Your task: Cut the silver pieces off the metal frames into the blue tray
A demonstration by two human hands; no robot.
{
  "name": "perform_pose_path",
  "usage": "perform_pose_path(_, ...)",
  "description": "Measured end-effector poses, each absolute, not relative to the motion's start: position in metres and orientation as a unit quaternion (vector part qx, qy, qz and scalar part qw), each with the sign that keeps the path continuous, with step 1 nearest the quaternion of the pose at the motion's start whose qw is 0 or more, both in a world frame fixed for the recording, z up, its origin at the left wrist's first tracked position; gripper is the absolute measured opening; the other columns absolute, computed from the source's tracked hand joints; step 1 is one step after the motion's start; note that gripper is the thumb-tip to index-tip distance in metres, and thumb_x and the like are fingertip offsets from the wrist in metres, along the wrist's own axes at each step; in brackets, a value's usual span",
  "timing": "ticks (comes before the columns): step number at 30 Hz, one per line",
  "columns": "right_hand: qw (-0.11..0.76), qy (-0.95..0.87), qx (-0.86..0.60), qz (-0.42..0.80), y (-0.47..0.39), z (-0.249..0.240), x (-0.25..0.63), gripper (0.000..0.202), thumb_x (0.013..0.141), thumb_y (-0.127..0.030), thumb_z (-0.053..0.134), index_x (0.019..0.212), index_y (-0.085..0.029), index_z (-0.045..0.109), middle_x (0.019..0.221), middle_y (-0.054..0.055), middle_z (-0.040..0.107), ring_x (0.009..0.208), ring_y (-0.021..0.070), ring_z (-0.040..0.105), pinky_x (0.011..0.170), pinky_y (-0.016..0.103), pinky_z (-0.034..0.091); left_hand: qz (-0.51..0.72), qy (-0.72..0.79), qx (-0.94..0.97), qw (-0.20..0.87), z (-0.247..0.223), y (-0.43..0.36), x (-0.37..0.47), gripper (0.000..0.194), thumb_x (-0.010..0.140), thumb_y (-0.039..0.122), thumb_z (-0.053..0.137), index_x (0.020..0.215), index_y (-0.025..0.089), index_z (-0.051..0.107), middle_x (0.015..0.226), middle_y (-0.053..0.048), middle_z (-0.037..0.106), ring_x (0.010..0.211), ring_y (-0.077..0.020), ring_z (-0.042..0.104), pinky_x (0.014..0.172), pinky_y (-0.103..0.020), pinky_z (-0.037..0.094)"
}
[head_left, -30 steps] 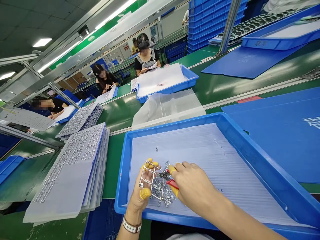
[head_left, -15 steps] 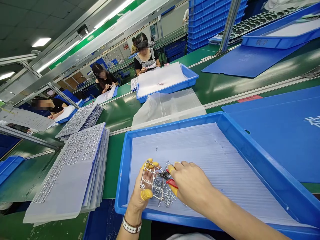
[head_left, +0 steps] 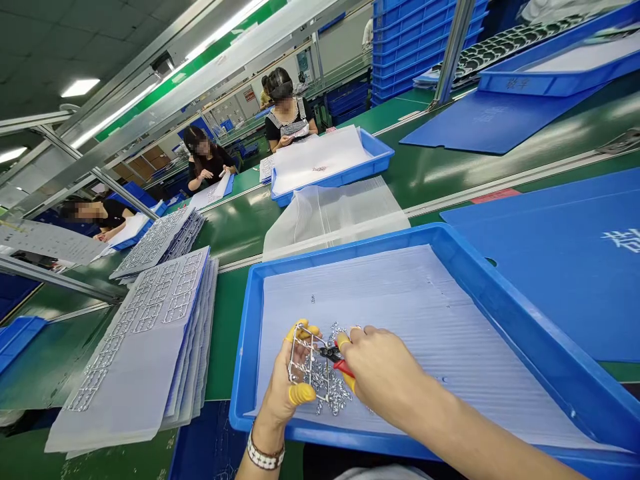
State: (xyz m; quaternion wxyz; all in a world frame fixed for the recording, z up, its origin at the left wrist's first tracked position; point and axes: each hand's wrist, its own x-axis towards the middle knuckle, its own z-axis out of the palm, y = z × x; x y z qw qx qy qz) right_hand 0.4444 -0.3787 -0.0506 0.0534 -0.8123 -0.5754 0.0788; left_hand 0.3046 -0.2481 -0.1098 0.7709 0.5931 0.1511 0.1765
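Note:
My left hand (head_left: pixel 279 383), with yellow finger cots on thumb and fingers, grips a silvery sprue frame (head_left: pixel 295 355) with small shiny parts inside it. My right hand (head_left: pixel 383 367) is closed round red-handled side cutters (head_left: pixel 343 366). Their dark jaws (head_left: pixel 327 352) reach the right side of the frame; whether they touch a part I cannot tell. Beneath both hands lies a heap of small silvery pieces (head_left: pixel 340 398) on the white sheet (head_left: pixel 385 300) lining a blue tray (head_left: pixel 253 300). One loose piece (head_left: pixel 313 299) lies farther back on that sheet.
Left of the tray, stacked sheets (head_left: pixel 135 373) carry rows of similar frames (head_left: pixel 150 313). A translucent sheet (head_left: pixel 335 210) lies behind the tray, and a blue board (head_left: pixel 560 260) at right. Several people sit across the green bench (head_left: pixel 235 223), one behind another blue tray (head_left: pixel 385 157).
My left hand has turned the frame, so it appears narrower and more edge-on. The cutters stay at its right side, my right hand shifted slightly.

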Motion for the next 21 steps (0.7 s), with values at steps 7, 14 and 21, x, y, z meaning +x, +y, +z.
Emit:
perform_pose_path(7, 0.165, -0.512, -0.828, 0.161, -0.39, -0.055, 0.454, 0.01, 0.082, -0.022, 0.059, 0.088, -0.016, 0.063, 0.082, 0.01, 0.067, 0.077, 0.026, 0.064, 0.063, 0.033, 0.043, 0.243, 0.157, 0.585, 0.758, -0.111, -0.245, 0.305, 0.099, 0.054, 0.059, 0.08, 0.139, 0.026, 0.042, 0.142, -0.014, 0.046, 0.134, -0.0381, 0.038, 0.115, -0.049, 0.026)
perform_pose_path(14, 0.66, -0.216, -0.54, 0.475, -0.377, -0.09, 0.422, 0.035, 0.075, -0.052, 0.06, 0.081, -0.021, 0.045, 0.075, 0.0, 0.058, 0.055, 0.0117, 0.047, 0.053, 0.027, 0.036, 0.369, 0.135, 0.622, 0.677, -0.1, -0.268, 0.315, 0.094, 0.06, 0.052, 0.08, 0.14, 0.033, 0.035, 0.154, -0.008, 0.029, 0.142, -0.0379, 0.024, 0.117, -0.049, 0.022)
perform_pose_path(21, 0.612, -0.345, -0.564, 0.435, -0.384, -0.074, 0.469, 0.018, 0.077, -0.033, 0.061, 0.08, -0.02, 0.049, 0.072, -0.003, 0.052, 0.063, 0.0121, 0.046, 0.057, 0.026, 0.037, 0.147, 0.149, 0.641, 0.739, -0.098, -0.247, 0.288, 0.082, 0.076, 0.034, 0.074, 0.146, 0.025, 0.032, 0.147, -0.015, 0.043, 0.137, -0.0361, 0.036, 0.115, -0.052, 0.019)
